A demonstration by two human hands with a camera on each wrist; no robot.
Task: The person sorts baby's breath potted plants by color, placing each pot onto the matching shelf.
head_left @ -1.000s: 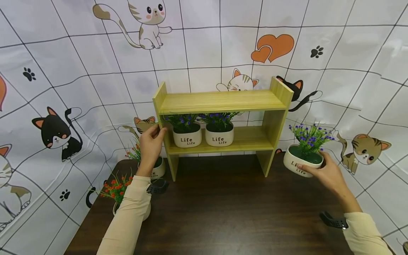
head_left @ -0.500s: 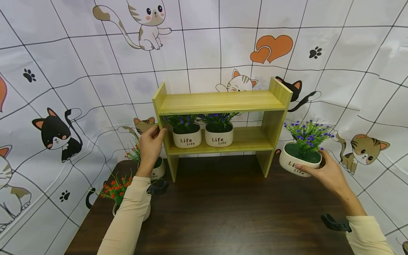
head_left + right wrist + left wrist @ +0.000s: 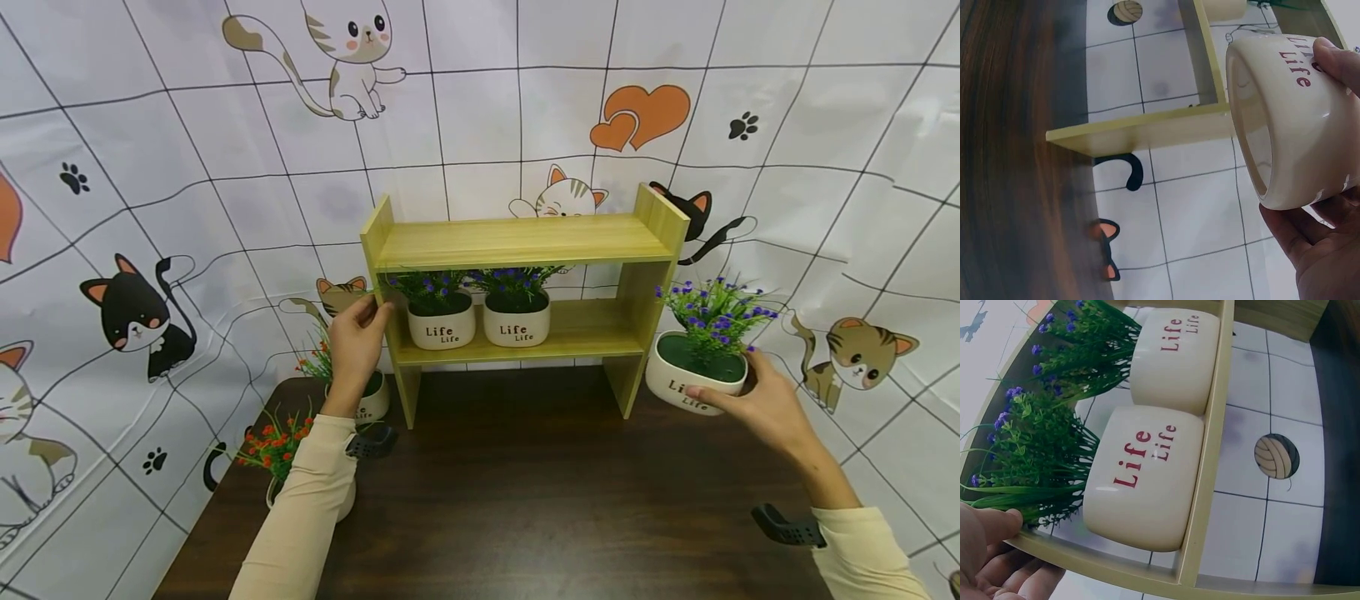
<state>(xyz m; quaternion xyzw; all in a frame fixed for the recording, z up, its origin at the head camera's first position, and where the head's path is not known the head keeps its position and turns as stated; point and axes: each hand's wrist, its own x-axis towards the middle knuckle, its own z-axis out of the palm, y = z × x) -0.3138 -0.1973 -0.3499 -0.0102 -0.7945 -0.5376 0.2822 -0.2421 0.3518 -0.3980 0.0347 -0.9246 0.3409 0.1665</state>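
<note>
My left hand [image 3: 354,348] pinches the left side panel of a light wooden two-tier shelf [image 3: 517,237]. In the left wrist view the thumb [image 3: 999,525] lies over the panel's edge, with the other fingers on its outer side. My right hand [image 3: 776,412] grips a white oval potted plant [image 3: 686,385] with purple flowers, held in the air just right of the shelf. The right wrist view shows this pot [image 3: 1300,125] from below, its foliage out of sight. Two matching purple-flowered pots, the left one [image 3: 441,327] and the right one [image 3: 517,323], stand side by side on the lower board.
Two pots with orange-red flowers stand on the dark wooden table [image 3: 540,500] at the left: a nearer one [image 3: 273,442], partly behind my left sleeve, and a farther one [image 3: 372,402] beside the shelf. A cat-patterned sheet [image 3: 480,117] hangs behind.
My right hand has carried the purple-flowered pot a little to the left, closer to the shelf's right side. My left hand has stayed at the left panel.
</note>
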